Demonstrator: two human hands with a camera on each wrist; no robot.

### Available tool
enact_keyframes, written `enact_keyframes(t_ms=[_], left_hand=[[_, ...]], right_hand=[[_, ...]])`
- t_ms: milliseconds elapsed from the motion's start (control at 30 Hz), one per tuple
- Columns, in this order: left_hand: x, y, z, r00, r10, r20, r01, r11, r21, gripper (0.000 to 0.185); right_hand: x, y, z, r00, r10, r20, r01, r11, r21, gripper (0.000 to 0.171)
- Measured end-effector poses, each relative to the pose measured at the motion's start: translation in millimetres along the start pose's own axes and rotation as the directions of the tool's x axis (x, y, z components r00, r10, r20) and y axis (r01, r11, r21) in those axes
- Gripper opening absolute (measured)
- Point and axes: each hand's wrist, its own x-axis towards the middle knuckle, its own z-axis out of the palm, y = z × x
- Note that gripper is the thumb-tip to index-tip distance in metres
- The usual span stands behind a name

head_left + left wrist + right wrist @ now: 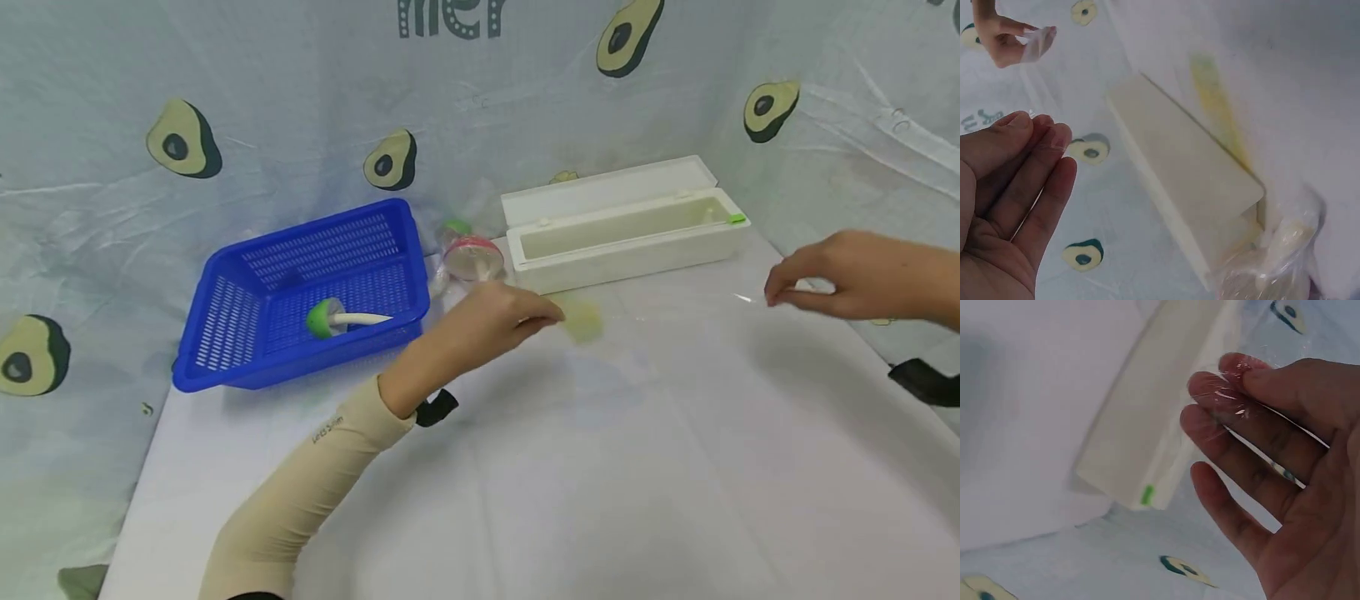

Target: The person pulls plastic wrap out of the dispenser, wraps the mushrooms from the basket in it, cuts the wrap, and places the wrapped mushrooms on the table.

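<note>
A thin sheet of clear cling film (652,312) stretches above the white table between my two hands. My left hand (553,315), in a beige sleeve, pinches one end with thumb against fingertips (1038,125). My right hand (772,296) pinches the other end; the film (1235,394) lies wrinkled over its fingers (1210,425). Behind the film stands a long white cling film box (622,229) with its lid open. The film is almost invisible in the head view, apart from a glint near the right hand.
A blue plastic basket (225,333) at the left holds a green-and-white utensil (337,318). A film-wrapped item with a pink rim (468,258) lies between basket and box. An avocado-print cloth (180,142) hangs behind and beside the table.
</note>
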Motion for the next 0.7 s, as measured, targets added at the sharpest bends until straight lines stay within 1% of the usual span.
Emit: enact_keyframes(t_ms=[67, 133, 200, 267, 333, 400, 500, 567, 633, 700], left_hand=[[-4.8, 2.9, 15.1, 0.998, 0.0, 0.067, -0.002, 0.999, 0.034, 0.015], [-9.4, 4.4, 30.8, 0.993, -0.003, 0.119, -0.006, 0.998, 0.07, 0.016], [-13.8, 3.8, 46.6, 0.987, -0.006, 0.163, -0.012, 0.994, 0.111, 0.016], [-18.7, 2.3, 59.2, 0.979, -0.017, 0.202, -0.01, 0.991, 0.132, 0.016], [-22.4, 0.4, 67.6, 0.976, -0.038, 0.216, 0.013, 0.993, 0.116, 0.016], [-24.9, -1.0, 71.0, 0.977, -0.065, 0.206, 0.05, 0.996, 0.078, 0.016], [-27.2, -3.3, 73.1, 0.977, -0.088, 0.193, 0.083, 0.996, 0.031, 0.016], [-27.3, -5.2, 75.8, 0.974, -0.086, 0.208, 0.081, 0.996, 0.035, 0.016], [-26.3, -7.6, 80.6, 0.969, -0.075, 0.234, 0.065, 0.997, 0.051, 0.015], [-24.2, -9.5, 85.2, 0.964, -0.067, 0.257, 0.053, 0.997, 0.063, 0.015]], right_hand=[[-6, -5, 29, 0.999, -0.049, 0.004, 0.049, 0.999, 0.006, 0.035], [-10, -9, 54, 0.997, -0.079, -0.003, 0.079, 0.997, 0.009, 0.034], [-14, -13, 73, 0.997, -0.076, -0.018, 0.076, 0.997, 0.003, 0.034], [-18, -14, 86, 0.996, -0.079, -0.033, 0.079, 0.997, 0.015, 0.034], [-22, -15, 93, 0.996, -0.072, -0.059, 0.073, 0.997, 0.014, 0.036], [-24, -15, 96, 0.995, -0.058, -0.079, 0.06, 0.998, 0.015, 0.037], [-24, -15, 97, 0.997, -0.03, -0.069, 0.031, 0.999, 0.026, 0.037], [-24, -16, 98, 0.999, -0.022, -0.044, 0.023, 0.999, 0.038, 0.035], [-23, -17, 100, 1.0, -0.016, -0.025, 0.017, 0.999, 0.037, 0.033], [-24, -19, 102, 1.0, -0.002, -0.019, 0.003, 1.0, 0.029, 0.031]])
